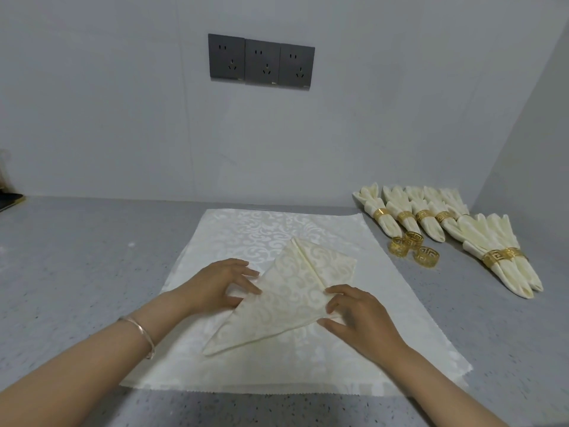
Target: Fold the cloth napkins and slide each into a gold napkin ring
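Far left, at the very edge: a dark flat object (10, 201) on the grey speckled counter (77, 257), too cropped to identify. Next, in from the lower left, a bare forearm with a thin metal bracelet (140, 334) at the wrist.

Left hand (215, 285) laid against the left edge of the folded napkin (286, 300). Fingers nearly straight and spread, tips touching the fabric, thumb low beside that edge, curled round nothing.

In the middle, spread flat on the counter, a large cream cloth (246, 229) with a scroll pattern. On top of it, the folded napkin: a long kite shape, narrow tip toward the lower left, wide end toward the upper right, a seam down its length between two flaps. Above, on the pale wall, three dark sockets (261, 61) in a row.

Right of centre, right hand (360, 315) resting on the napkin's right flap. Fingers bent at the knuckles, tips pressing down on the fabric, thumb stretched along the lower edge; unclear whether tucked beneath.

Further right, on the counter just off the cloth, three loose gold rings (427, 256) close together. Behind them, near the wall, a row of ringed napkins (409, 220), fanned tops pointing back. Far right and nearer, another ringed bundle (508, 272) lying at a slant.
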The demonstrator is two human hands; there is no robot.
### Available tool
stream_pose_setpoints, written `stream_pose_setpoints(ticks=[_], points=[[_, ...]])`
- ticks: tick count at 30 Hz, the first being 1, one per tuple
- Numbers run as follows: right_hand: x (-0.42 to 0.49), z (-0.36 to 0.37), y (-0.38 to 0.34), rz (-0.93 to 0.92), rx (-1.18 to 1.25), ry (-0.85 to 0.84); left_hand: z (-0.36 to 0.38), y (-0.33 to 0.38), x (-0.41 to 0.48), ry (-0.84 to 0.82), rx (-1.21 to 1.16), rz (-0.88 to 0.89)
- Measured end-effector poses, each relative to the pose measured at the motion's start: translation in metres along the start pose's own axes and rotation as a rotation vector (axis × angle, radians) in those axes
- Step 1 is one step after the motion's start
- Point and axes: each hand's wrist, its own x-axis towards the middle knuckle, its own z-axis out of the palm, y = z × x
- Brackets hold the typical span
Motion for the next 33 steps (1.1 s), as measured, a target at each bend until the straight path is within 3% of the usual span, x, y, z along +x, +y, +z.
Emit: stream_pose_setpoints(ticks=[5,11,16,21,25,28,33], points=[[0.004,0.003,-0.004,0.109,0.107,0.043,-0.001,-0.003,0.016,0.046,-0.375,-0.142],[0.011,0.005,-0.004,0.236,0.302,0.125,0.009,0.005,0.055,0.11,-0.532,-0.406],[0.046,-0.003,0.023,0.283,0.292,0.141,0.023,0.005,0.071,0.126,-0.49,-0.471],[0.082,0.002,0.059,0.462,0.281,0.014,0.032,0.002,0.08,0.175,-0.457,-0.471],[0.083,-0.002,0.06,0.495,0.316,0.077,0.031,0.005,0.089,0.233,-0.421,-0.495],[0.069,-0.008,0.046,0.513,0.432,0.094,0.029,0.008,0.098,0.286,-0.328,-0.525],[0.045,-0.017,0.021,0.503,0.664,-0.1,0.036,0.017,0.104,0.253,-0.188,-0.528]])
